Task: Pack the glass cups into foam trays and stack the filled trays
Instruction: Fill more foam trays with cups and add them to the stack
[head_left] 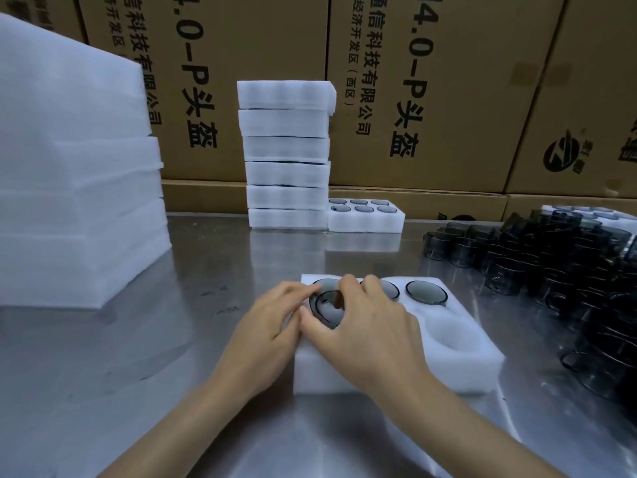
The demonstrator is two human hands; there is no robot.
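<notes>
Both hands are meeting over the near-left part of the foam tray. The left hand is lying with fingers fairly straight, fingertips touching the rim of a dark glass cup. The right hand is curling thumb and forefinger around the same cup's rim from the right. The cup is sitting mouth-up between the two hands, its axis roughly vertical, slightly tilted; I cannot tell whether it is fully seated in its pocket.

Another seated cup is showing its round mouth upward in the far-right pocket, and the near-right pocket is open.

Farther out on the metal table: a stack of filled trays, one filled tray just beside it, loose cups piled at right, plain foam blocks at left.

Cardboard boxes behind are reading "4.0-P头盔" and "科技有限公司".
</notes>
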